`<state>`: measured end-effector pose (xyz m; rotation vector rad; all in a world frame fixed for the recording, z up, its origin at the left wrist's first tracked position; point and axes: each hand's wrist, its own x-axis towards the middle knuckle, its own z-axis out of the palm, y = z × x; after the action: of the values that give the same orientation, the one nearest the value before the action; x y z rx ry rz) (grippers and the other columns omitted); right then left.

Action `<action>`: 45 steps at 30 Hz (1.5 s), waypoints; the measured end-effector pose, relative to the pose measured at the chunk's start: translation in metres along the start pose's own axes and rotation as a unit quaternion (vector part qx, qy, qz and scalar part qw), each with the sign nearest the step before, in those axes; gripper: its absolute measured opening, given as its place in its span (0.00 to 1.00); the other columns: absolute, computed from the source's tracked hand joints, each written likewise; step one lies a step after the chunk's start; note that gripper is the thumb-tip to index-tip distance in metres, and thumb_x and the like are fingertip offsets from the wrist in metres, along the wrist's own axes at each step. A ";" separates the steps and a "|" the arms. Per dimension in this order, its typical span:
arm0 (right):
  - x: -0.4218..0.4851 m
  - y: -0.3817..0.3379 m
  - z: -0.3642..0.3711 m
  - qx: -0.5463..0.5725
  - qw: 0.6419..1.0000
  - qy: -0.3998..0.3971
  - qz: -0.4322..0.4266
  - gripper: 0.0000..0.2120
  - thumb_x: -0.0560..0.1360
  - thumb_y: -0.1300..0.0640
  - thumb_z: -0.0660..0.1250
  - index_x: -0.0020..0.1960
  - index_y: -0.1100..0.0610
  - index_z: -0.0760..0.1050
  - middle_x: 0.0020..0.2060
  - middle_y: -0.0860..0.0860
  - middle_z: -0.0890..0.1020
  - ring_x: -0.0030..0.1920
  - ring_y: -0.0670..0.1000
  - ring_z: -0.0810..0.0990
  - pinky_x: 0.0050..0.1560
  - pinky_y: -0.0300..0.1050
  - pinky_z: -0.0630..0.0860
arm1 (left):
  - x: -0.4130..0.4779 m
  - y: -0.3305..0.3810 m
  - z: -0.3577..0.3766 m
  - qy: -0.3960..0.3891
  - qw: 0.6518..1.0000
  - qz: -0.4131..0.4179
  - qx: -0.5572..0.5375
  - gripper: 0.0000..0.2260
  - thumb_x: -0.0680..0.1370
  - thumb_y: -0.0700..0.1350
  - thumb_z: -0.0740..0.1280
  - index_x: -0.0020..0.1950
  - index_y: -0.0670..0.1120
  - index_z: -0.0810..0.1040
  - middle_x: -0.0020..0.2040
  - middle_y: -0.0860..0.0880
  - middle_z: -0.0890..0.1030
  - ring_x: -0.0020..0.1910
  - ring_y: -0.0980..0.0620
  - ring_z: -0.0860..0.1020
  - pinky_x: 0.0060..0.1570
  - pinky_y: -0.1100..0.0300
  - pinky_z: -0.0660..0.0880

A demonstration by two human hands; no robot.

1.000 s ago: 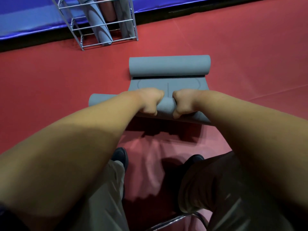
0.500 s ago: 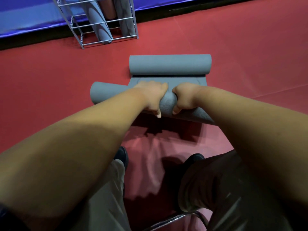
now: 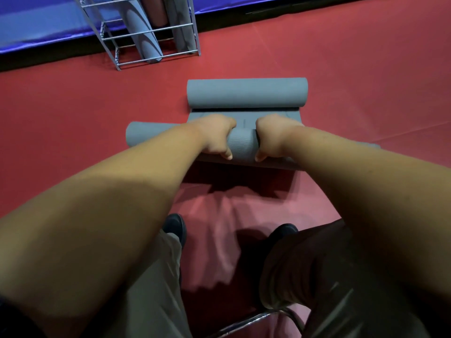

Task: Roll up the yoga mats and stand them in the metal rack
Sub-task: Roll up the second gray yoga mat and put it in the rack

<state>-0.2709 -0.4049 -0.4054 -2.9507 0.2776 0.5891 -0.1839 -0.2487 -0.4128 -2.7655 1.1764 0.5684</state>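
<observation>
A grey yoga mat lies on the red floor with both ends rolled. Its near roll (image 3: 241, 146) sits under my hands, slightly askew, its left end sticking out. My left hand (image 3: 214, 137) and my right hand (image 3: 273, 136) grip this roll side by side, fingers curled over the top, thumbs on the near side. A short flat strip (image 3: 244, 115) separates it from the far roll (image 3: 246, 92). The metal rack (image 3: 146, 32) stands at the back left, holding several upright rolled mats (image 3: 144, 32).
The red floor (image 3: 73, 118) stretches to both sides. A blue padded surface (image 3: 36, 20) and a dark strip run along the back. My feet (image 3: 174, 226) and knees are below the mat. A chrome chair frame (image 3: 256, 320) shows at the bottom.
The near roll has moved forward toward the far roll, and the flat strip between them has shrunk. My hands have shifted a little apart on the roll.
</observation>
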 end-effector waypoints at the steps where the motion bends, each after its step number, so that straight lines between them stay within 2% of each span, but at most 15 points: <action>1: 0.000 0.001 -0.001 0.000 1.000 -0.005 0.005 0.23 0.66 0.44 0.85 0.49 0.53 0.76 0.46 0.54 0.80 0.47 0.60 0.80 0.46 0.49 0.77 | 0.000 0.000 0.001 0.015 1.000 0.010 0.011 0.29 0.70 0.57 0.83 0.61 0.45 0.75 0.62 0.42 0.81 0.62 0.38 0.79 0.53 0.52 0.75; 3: 0.002 0.002 -0.002 -0.001 1.000 -0.013 0.008 0.22 0.66 0.43 0.84 0.50 0.54 0.79 0.41 0.52 0.78 0.45 0.59 0.79 0.47 0.50 0.78 | -0.002 0.001 0.002 0.035 0.998 0.017 0.048 0.33 0.68 0.60 0.83 0.65 0.48 0.74 0.65 0.45 0.79 0.65 0.39 0.78 0.57 0.47 0.74; 6: 0.004 0.003 -0.005 0.002 1.000 -0.016 0.004 0.24 0.67 0.44 0.83 0.54 0.56 0.81 0.46 0.54 0.80 0.47 0.60 0.79 0.47 0.50 0.78 | -0.003 0.007 0.006 0.054 0.993 0.000 0.101 0.38 0.64 0.61 0.85 0.65 0.47 0.71 0.65 0.46 0.78 0.66 0.39 0.78 0.57 0.45 0.74; 10: 0.002 0.003 0.000 -0.006 1.000 -0.020 0.000 0.24 0.69 0.47 0.82 0.57 0.58 0.79 0.55 0.59 0.84 0.49 0.60 0.79 0.46 0.48 0.74 | 0.000 0.008 0.008 0.042 0.999 -0.002 0.032 0.25 0.70 0.51 0.82 0.54 0.48 0.68 0.60 0.42 0.81 0.60 0.38 0.80 0.48 0.52 0.72; 14: -0.002 -0.003 0.010 -0.053 0.998 0.011 -0.038 0.39 0.66 0.42 0.83 0.68 0.53 0.68 0.66 0.56 0.77 0.64 0.63 0.79 0.58 0.56 0.75 | 0.001 0.000 0.007 -0.030 0.999 0.005 -0.029 0.23 0.70 0.50 0.82 0.58 0.46 0.76 0.59 0.42 0.83 0.56 0.40 0.80 0.47 0.56 0.72; 17: -0.001 -0.007 0.013 -0.083 0.994 0.014 -0.063 0.35 0.67 0.42 0.82 0.66 0.49 0.67 0.62 0.53 0.79 0.63 0.61 0.80 0.56 0.57 0.75 | 0.002 -0.004 0.007 -0.070 0.996 0.003 -0.064 0.27 0.70 0.52 0.83 0.63 0.47 0.79 0.60 0.45 0.84 0.53 0.45 0.80 0.50 0.57 0.74; 20: 0.002 -0.005 0.011 -0.066 0.996 -0.019 -0.060 0.28 0.70 0.45 0.80 0.64 0.47 0.70 0.54 0.51 0.79 0.59 0.59 0.81 0.51 0.52 0.74 | 0.005 0.000 0.012 -0.075 0.995 0.001 -0.059 0.32 0.71 0.54 0.82 0.70 0.46 0.76 0.64 0.43 0.82 0.60 0.42 0.81 0.54 0.57 0.74; 23: 0.004 0.000 0.010 -0.047 0.997 -0.036 -0.052 0.28 0.70 0.48 0.80 0.65 0.49 0.73 0.56 0.53 0.80 0.59 0.60 0.81 0.51 0.50 0.74 | 0.005 0.004 0.018 -0.039 0.998 0.014 -0.039 0.39 0.70 0.57 0.83 0.74 0.45 0.70 0.69 0.41 0.79 0.66 0.39 0.78 0.57 0.55 0.74; 27: 0.008 0.004 0.010 -0.015 0.998 -0.046 -0.034 0.29 0.69 0.48 0.81 0.66 0.53 0.74 0.60 0.57 0.82 0.59 0.62 0.81 0.51 0.49 0.75 | 0.002 0.011 0.016 0.029 0.998 0.030 0.053 0.40 0.61 0.63 0.85 0.62 0.47 0.70 0.65 0.44 0.78 0.64 0.40 0.77 0.58 0.46 0.77; 30: 0.006 0.005 0.007 -0.005 0.999 -0.036 -0.020 0.31 0.68 0.46 0.81 0.65 0.53 0.74 0.61 0.57 0.83 0.58 0.62 0.81 0.56 0.52 0.79 | 0.004 0.013 0.012 0.048 0.999 0.018 0.009 0.34 0.63 0.57 0.86 0.57 0.48 0.69 0.59 0.45 0.79 0.59 0.40 0.79 0.50 0.49 0.76; 33: 0.003 0.007 0.007 -0.013 1.000 -0.004 -0.001 0.40 0.64 0.39 0.83 0.67 0.54 0.70 0.64 0.55 0.79 0.63 0.62 0.79 0.61 0.56 0.78 | 0.005 0.007 0.006 0.038 0.999 0.014 -0.035 0.28 0.66 0.54 0.85 0.55 0.45 0.75 0.50 0.46 0.80 0.51 0.42 0.80 0.43 0.53 0.72; 35: 0.000 0.007 0.008 -0.029 0.999 0.010 0.010 0.44 0.61 0.36 0.85 0.65 0.55 0.67 0.64 0.54 0.77 0.65 0.62 0.78 0.59 0.59 0.76 | 0.005 0.004 0.003 0.022 0.999 0.010 -0.040 0.25 0.66 0.55 0.85 0.50 0.44 0.77 0.44 0.47 0.80 0.47 0.42 0.80 0.40 0.53 0.71; 37: 0.000 0.009 0.007 -0.013 1.000 0.013 0.010 0.40 0.61 0.40 0.86 0.58 0.54 0.66 0.57 0.53 0.78 0.60 0.61 0.80 0.54 0.56 0.77 | 0.004 0.003 0.002 0.008 0.999 0.004 -0.040 0.24 0.66 0.56 0.85 0.49 0.44 0.78 0.43 0.47 0.81 0.45 0.42 0.80 0.40 0.52 0.74; 41: 0.001 0.009 0.003 0.022 1.000 0.011 0.017 0.34 0.61 0.41 0.86 0.53 0.53 0.68 0.45 0.48 0.75 0.51 0.59 0.80 0.48 0.53 0.78 | 0.004 0.000 0.002 0.010 1.000 0.004 -0.014 0.27 0.66 0.59 0.83 0.56 0.48 0.78 0.54 0.47 0.82 0.56 0.41 0.81 0.55 0.47 0.80; 45: 0.002 0.006 0.000 0.026 0.999 0.000 0.027 0.31 0.61 0.41 0.86 0.50 0.51 0.70 0.41 0.47 0.74 0.49 0.59 0.81 0.49 0.53 0.81 | 0.001 0.004 0.008 0.028 0.995 0.008 0.093 0.45 0.62 0.64 0.85 0.69 0.46 0.69 0.67 0.44 0.73 0.69 0.40 0.73 0.64 0.43 0.74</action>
<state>-0.2699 -0.4106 -0.4072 -2.9009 0.3676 0.5782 -0.1888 -0.2509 -0.4208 -2.6329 1.1960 0.3637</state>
